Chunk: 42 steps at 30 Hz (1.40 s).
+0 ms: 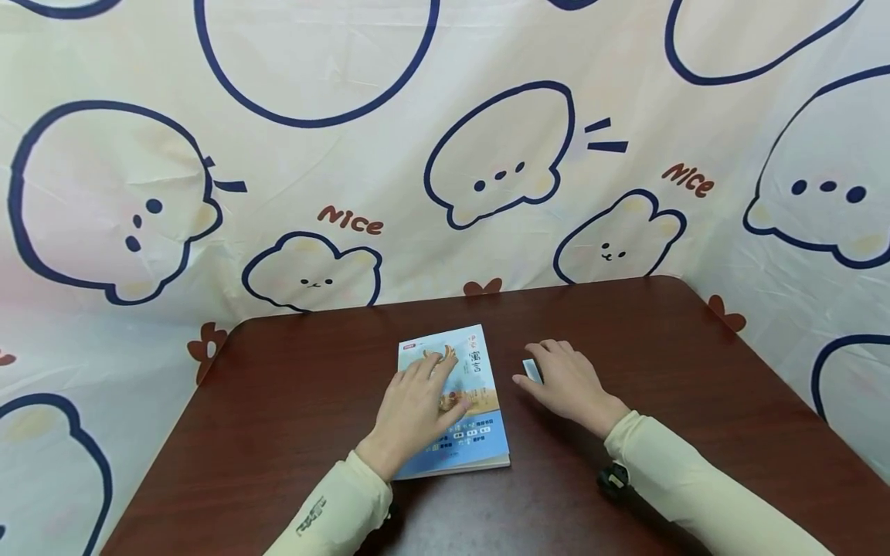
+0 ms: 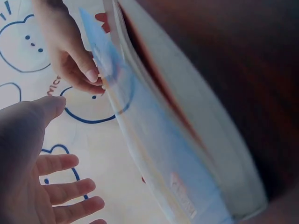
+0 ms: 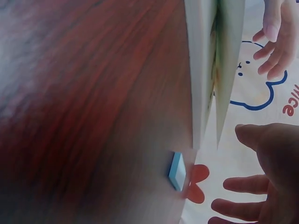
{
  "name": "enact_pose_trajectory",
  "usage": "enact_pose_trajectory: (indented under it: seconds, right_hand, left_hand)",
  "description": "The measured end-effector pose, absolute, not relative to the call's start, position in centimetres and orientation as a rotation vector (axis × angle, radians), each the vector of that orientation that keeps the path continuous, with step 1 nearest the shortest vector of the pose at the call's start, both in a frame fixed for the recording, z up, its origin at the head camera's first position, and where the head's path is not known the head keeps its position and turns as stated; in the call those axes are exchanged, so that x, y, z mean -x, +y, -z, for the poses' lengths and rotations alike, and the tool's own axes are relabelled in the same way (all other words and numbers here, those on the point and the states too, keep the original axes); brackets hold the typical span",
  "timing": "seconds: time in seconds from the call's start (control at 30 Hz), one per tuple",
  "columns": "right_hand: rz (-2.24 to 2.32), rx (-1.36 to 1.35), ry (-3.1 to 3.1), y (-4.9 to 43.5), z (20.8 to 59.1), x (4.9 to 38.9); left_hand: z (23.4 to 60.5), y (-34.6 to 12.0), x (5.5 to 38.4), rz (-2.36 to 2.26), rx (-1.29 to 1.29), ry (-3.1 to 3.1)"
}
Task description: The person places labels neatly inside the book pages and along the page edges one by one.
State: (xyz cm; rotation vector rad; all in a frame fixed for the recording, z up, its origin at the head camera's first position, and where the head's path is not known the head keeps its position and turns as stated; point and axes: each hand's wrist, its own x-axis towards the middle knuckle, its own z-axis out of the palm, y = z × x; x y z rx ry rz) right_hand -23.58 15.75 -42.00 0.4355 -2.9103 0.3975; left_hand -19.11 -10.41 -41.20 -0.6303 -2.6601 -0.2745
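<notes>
A paperback book point(image 1: 473, 444) with a blue illustrated cover lies on the table. Over its cover is my left hand point(image 1: 412, 401), fingers spread and relaxed, holding nothing. To the book's right, my right hand point(image 1: 572, 386) hovers with loosely bent fingers, beside a small flat white-and-blue block point(image 1: 531, 371) that its fingers overlap in the head view. In the right wrist view the block point(image 3: 177, 172) sits on the tabletop, apart from the right hand point(image 3: 280, 172). A gap shows between the book's point(image 3: 229, 56) cover and its pages there.
The dark reddish-brown table point(image 1: 278, 401) has rounded far corners. A pale cloth point(image 1: 389, 177) with cartoon bears hangs behind it and along both sides. A black device point(image 1: 614, 480) is strapped under the right wrist.
</notes>
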Motion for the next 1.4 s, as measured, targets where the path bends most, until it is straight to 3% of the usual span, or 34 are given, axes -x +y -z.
enact_pose_trajectory:
  seconds: [1.4]
  right_hand:
    - [-0.254,-0.490,-2.944,17.2,43.3,23.8]
  left_hand:
    - [42.1,-8.0,16.7,0.021,0.979,-2.836]
